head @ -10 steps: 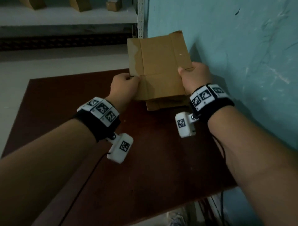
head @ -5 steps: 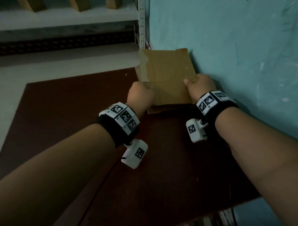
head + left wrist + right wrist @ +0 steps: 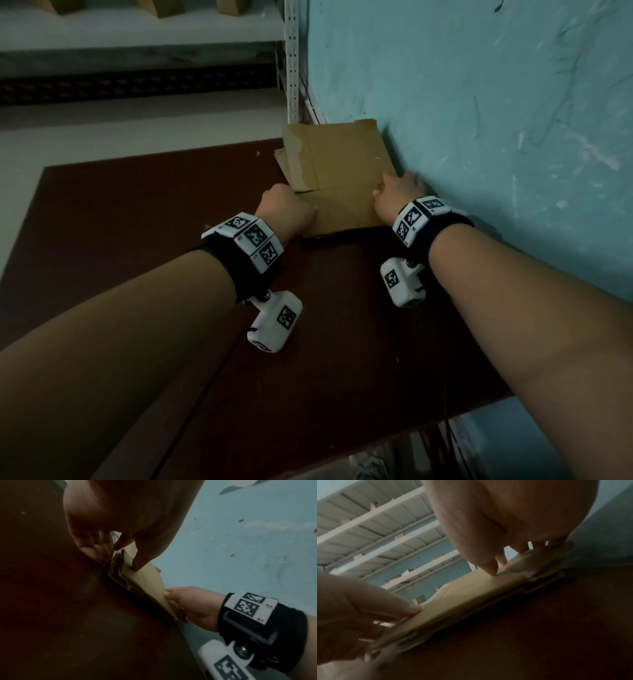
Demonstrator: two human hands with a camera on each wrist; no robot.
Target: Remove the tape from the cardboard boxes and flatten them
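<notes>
Left hand (image 3: 286, 209) grasps flattened cardboard box (image 3: 337, 178) at left edge, right hand (image 3: 397, 193) at right edge; box lies on stack at far corner of dark surface (image 3: 137, 212), beside teal wall (image 3: 479, 102).
Left wrist: thumb on top, fingers below edge.
Right wrist: thumb presses top, fingers curled round edge.

Flattened brown cardboard box (image 3: 342, 178) — lying flat atop other flattened pieces, creased.

tan cardboard (image 3: 346, 171), dark reddish-brown table (image 3: 137, 222), teal wall (image 3: 479, 102)
</notes>
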